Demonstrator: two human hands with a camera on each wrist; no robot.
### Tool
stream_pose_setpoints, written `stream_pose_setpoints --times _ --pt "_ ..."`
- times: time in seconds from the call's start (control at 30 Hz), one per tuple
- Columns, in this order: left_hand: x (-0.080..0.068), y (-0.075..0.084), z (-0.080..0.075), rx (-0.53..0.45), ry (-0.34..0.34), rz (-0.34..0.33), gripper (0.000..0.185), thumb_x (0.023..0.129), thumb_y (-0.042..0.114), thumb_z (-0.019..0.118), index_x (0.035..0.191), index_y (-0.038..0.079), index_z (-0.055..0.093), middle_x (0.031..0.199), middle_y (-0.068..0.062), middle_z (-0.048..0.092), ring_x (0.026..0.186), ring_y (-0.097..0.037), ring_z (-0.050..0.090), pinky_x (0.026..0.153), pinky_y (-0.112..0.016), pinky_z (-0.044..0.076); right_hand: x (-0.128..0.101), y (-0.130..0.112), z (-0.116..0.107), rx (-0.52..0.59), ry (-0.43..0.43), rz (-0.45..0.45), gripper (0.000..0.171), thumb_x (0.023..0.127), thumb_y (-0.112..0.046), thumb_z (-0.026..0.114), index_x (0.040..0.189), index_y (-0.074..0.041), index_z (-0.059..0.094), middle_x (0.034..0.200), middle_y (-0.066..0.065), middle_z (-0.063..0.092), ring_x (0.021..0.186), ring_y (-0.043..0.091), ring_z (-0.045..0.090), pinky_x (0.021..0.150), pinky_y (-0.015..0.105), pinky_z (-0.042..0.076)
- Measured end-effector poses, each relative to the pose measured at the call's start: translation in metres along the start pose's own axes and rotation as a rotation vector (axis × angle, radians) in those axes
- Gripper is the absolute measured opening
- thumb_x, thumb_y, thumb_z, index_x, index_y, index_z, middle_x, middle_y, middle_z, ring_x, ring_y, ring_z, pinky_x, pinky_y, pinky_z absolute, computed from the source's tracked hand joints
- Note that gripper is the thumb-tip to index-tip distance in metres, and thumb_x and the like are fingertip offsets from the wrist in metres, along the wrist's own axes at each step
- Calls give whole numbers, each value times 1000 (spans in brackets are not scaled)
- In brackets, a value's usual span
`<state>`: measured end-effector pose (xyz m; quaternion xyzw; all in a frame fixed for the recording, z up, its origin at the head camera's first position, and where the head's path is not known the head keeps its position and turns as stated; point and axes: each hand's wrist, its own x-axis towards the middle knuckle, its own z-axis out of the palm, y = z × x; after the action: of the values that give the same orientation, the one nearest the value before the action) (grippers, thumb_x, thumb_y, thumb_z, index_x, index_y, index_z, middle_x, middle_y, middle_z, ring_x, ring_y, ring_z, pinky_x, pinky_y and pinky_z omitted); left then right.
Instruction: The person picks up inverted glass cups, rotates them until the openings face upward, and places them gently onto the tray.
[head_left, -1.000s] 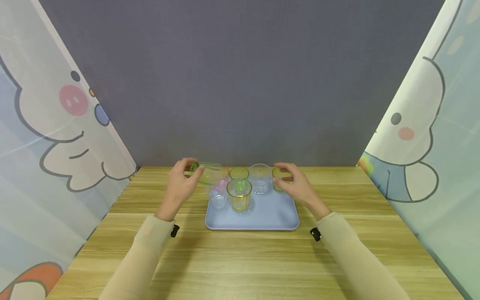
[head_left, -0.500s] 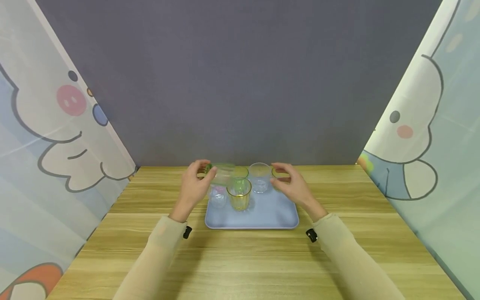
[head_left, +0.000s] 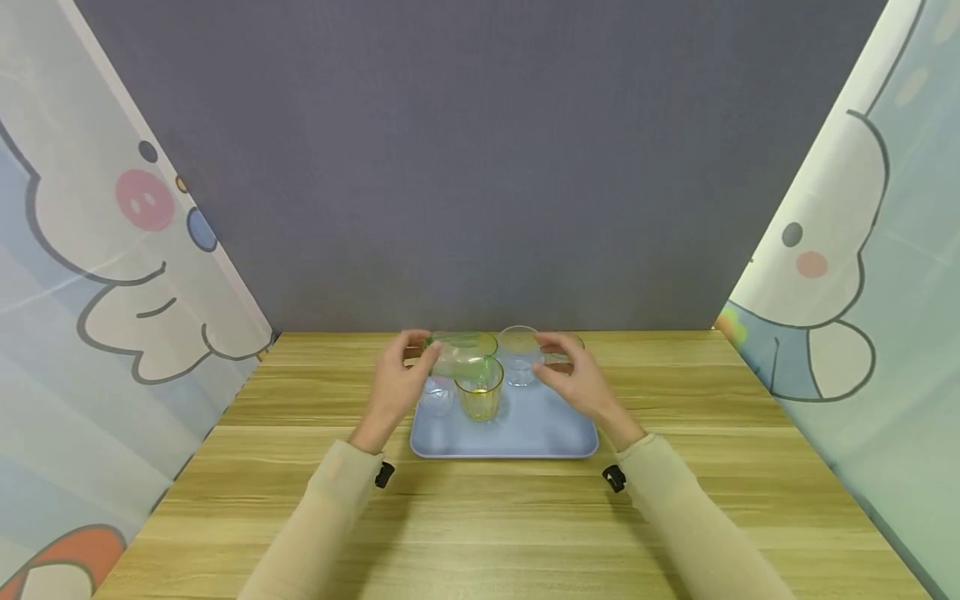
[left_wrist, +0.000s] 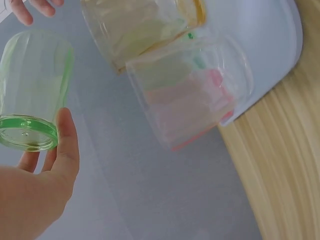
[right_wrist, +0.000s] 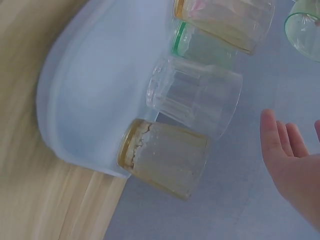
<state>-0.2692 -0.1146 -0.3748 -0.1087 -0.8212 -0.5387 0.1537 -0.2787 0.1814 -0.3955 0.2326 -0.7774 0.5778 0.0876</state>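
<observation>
My left hand (head_left: 420, 350) grips a green glass (head_left: 459, 348) by its base and holds it tilted on its side in the air, above the back left of the blue tray (head_left: 525, 433). In the left wrist view my thumb (left_wrist: 66, 145) lies against the green glass (left_wrist: 31, 90). Below it stand a yellow glass (head_left: 478, 388) and a small clear glass with pink inside (head_left: 437, 398). My right hand (head_left: 546, 358) hovers open, holding nothing, beside a clear glass (head_left: 517, 350) and partly hides an amber glass (right_wrist: 165, 157).
The tray sits on a wooden table (head_left: 480, 525) close to a grey back wall (head_left: 480, 167). Another green-rimmed glass (right_wrist: 200, 46) stands at the tray's back. Cartoon-printed curtains (head_left: 90, 250) hang on both sides.
My left hand has carried the green glass to the right, from beside the tray to above its glasses. My right hand has drifted left toward the clear glass.
</observation>
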Motion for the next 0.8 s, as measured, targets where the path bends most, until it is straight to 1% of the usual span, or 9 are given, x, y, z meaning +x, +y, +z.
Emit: stream_pose_setpoints --times 0.13,0.23,0.33,0.47,0.6,0.8 --pt "-2 -2 5 -33 6 -13 38 102 32 63 127 3 64 118 -16 62 111 -35 62 93 -49 53 0 0 3 12 -8 -1 50 94 -4 68 140 7 52 139 23 54 125 39 52 103 47 49" --pt "-4 -5 8 -71 -2 -33 38 103 30 61 128 1 62 116 -15 63 108 -33 64 88 -43 53 0 -1 6 62 -16 15 50 94 -2 67 140 8 51 139 23 54 127 44 50 103 44 49" --pt "-6 -4 10 -115 -9 -51 38 104 29 60 129 0 61 115 -15 64 104 -30 66 83 -36 54 -1 -2 9 112 -20 27 50 94 -1 67 140 9 50 140 24 54 128 47 48 102 37 49" --pt "-7 -3 14 -134 -6 -63 37 104 29 59 128 0 62 116 -14 64 103 -29 65 82 -32 52 -1 -6 12 156 -28 22 51 93 0 67 140 9 50 141 24 53 128 49 47 100 29 49" --pt "-9 0 17 -142 -20 -76 36 104 31 59 127 4 63 118 -12 64 103 -27 64 83 -34 52 -2 -9 14 179 -43 26 51 94 -2 67 141 7 49 142 23 53 129 49 47 100 30 49" --pt "-10 1 26 -180 -43 -55 37 104 28 59 128 -1 62 118 -14 64 98 -25 63 79 -32 52 -4 -13 16 208 -59 28 55 93 -4 68 143 7 48 142 23 52 130 47 48 99 30 50"
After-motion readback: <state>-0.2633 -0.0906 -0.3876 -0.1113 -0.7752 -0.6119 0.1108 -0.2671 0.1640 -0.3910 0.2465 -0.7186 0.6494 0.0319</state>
